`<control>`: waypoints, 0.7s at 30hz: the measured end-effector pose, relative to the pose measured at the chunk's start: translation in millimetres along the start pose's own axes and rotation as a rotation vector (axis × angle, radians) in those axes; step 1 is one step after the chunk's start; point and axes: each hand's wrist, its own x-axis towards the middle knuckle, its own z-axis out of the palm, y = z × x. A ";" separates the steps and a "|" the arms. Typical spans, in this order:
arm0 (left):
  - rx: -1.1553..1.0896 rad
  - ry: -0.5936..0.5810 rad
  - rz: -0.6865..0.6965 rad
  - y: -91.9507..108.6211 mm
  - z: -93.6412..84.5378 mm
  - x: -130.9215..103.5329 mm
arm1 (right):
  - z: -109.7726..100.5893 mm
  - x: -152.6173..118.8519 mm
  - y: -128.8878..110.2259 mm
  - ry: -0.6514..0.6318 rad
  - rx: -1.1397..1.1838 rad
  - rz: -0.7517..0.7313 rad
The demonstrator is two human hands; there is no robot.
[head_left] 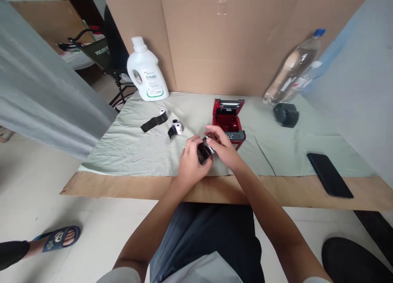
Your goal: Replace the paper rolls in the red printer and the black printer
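Observation:
Near the table's front edge, my left hand (pixel 193 160) is closed around a glossy black paper roll (pixel 205 150). My right hand (pixel 223 148) pinches the same roll from its upper right side, and the fingers cover part of it. Just beyond the right hand stands a small red and black receipt printer (pixel 229 121) with its lid tipped up and its inside showing. To the left lies a paper roll (pixel 155 121) with a black strip unwound from it. Closer to my left hand are small white and black rolls (pixel 175 128).
A white detergent bottle (pixel 147 72) stands at the back left against a cardboard panel (pixel 221 45). Plastic bottles (pixel 293 68) lean at the back right, with a black object (pixel 286 114) before them. A phone (pixel 330 175) lies at the right edge. Someone's sandalled foot (pixel 61 238) shows lower left.

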 end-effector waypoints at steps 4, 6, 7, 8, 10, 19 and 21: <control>-0.437 -0.179 -0.238 8.0 30.9 4.8 | -55.8 -4.3 -17.0 -0.024 -0.178 -0.107; -0.660 -0.251 -0.366 11.9 47.9 7.5 | -79.7 3.2 -25.2 -0.051 -0.250 -0.161; -0.752 -0.271 -0.429 14.3 55.6 8.8 | -89.6 9.1 -28.1 -0.059 -0.290 -0.175; -0.818 -0.278 -0.480 16.9 62.1 10.1 | -97.8 16.0 -29.9 -0.070 -0.331 -0.177; -0.880 -0.265 -0.527 23.2 70.7 12.8 | -108.8 32.0 -29.3 -0.111 -0.407 -0.171; -0.865 -0.269 -0.577 35.7 75.8 39.4 | -102.2 98.1 1.2 -0.206 -0.928 -0.163; -0.870 -0.264 -0.597 32.8 78.8 47.4 | -96.7 108.5 4.8 -0.207 -1.022 -0.133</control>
